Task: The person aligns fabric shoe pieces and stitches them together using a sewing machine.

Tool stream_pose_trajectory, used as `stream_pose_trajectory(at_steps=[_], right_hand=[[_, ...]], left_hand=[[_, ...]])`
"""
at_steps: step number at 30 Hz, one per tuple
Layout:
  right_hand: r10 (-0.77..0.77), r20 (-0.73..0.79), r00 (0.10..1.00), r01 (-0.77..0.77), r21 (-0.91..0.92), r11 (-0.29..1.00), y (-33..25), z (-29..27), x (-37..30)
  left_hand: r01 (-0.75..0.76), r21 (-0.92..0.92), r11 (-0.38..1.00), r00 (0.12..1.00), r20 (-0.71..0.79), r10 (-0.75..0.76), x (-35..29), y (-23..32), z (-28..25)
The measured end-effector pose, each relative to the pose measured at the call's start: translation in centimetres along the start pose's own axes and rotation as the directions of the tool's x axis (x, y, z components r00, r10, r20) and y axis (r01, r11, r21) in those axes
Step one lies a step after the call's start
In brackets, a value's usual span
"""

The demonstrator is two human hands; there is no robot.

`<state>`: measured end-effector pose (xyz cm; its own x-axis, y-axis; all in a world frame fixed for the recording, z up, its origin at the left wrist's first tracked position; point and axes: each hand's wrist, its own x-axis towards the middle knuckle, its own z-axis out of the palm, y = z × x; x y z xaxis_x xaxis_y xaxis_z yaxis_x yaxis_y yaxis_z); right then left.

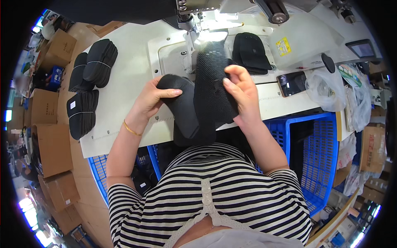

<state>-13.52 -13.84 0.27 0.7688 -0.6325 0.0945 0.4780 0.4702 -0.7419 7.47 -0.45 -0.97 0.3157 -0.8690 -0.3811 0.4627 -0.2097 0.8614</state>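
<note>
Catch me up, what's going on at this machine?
At a sewing machine, the person's left hand grips a black pad, while the right hand holds black mesh beside it. The mesh's far end reaches the lit needle area; glare hides whether it's under the needle. Tied bundles sit at left, loose black pieces at right.

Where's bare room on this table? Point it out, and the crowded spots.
Widest: the white tabletop between the tied black stacks and the left hand. A narrow strip is bare between the right hand and the phone. Crowded: right of the sewing machine head, where black pieces lie, and around the phone and plastic bag.
</note>
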Motion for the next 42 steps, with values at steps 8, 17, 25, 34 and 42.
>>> stream_pose_trajectory(at_steps=[8, 17, 25, 34, 42], right_hand=[[-0.029, 0.054, 0.998, 0.043, -0.288, 0.957, 1.9, -0.9, 0.7], [0.349, -0.231, 0.908, -0.356, -0.865, 0.354, -2.8, -3.1, -8.1], [0.092, -0.003, 0.996, -0.061, -0.769, 0.636, 3.2, -1.6, -3.2], [0.132, -0.123, 0.984, -0.143, -0.088, 0.986, -0.6, 0.6, -1.8], [0.324, 0.104, 0.940, -0.210, -0.572, 0.793, 3.6, -0.5, -1.8]], left_hand=[[-0.259, -0.011, 0.966, 0.963, -0.076, 0.258, -2.0, 1.1, 0.3], [-0.342, 0.467, 0.815, 0.936, 0.092, 0.340, -6.9, 1.9, 3.9], [-0.239, 0.422, 0.874, 0.961, -0.027, 0.276, -6.1, 0.5, 4.7], [-0.228, 0.363, 0.904, 0.972, 0.027, 0.235, -6.6, 0.2, 3.5], [-0.411, 0.412, 0.813, 0.883, 0.402, 0.242, -9.8, 1.6, 3.9]])
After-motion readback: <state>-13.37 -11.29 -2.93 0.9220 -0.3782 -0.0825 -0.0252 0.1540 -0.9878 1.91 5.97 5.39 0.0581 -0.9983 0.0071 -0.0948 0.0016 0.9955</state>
